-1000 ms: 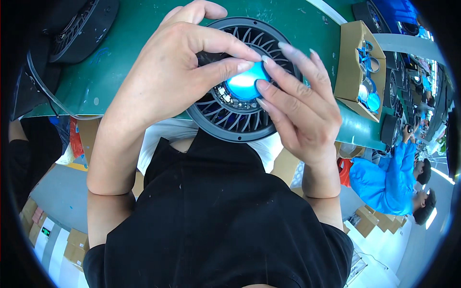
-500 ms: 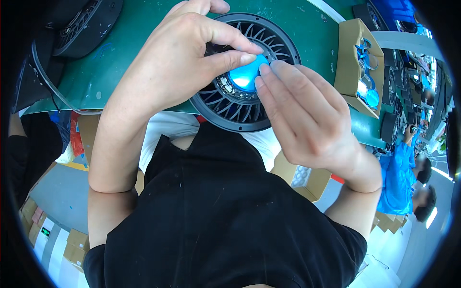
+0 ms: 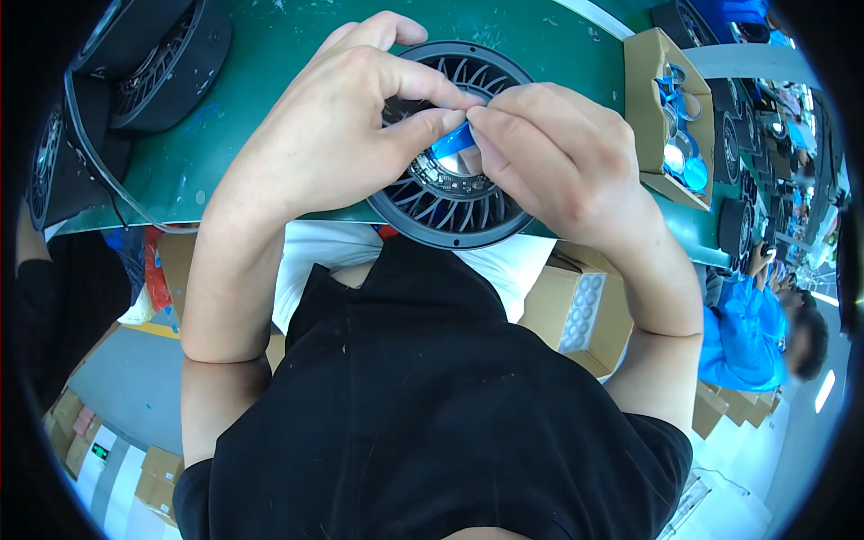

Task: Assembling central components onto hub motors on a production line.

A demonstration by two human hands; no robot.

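A black spoked wheel-like part [image 3: 454,211] lies on the green table in front of me. At its centre, a ring of small electronic parts [image 3: 445,182] surrounds a shiny round silver face [image 3: 465,163]. Blue film [image 3: 453,142] crosses the upper part of that face, while the lower part is bare. My right hand [image 3: 567,153] pinches the film's edge between thumb and fingers. Right beside those fingertips, my left hand [image 3: 346,121] brings thumb and index finger together at the upper edge; what lies between them is hidden. Its other fingers are curled loosely.
A cardboard box [image 3: 650,126] of round blue and silver discs stands to the right on the table [image 3: 558,45]. More black wheels [image 3: 166,76] are at the left, beside a grey cable [image 3: 99,162]. An open carton [image 3: 540,310] sits below. A person in blue [image 3: 747,333] is at the far right.
My right hand has moved up and left to the left fingertips, drawing the film's edge with it. Bare silver now shows where blue covered the round face.
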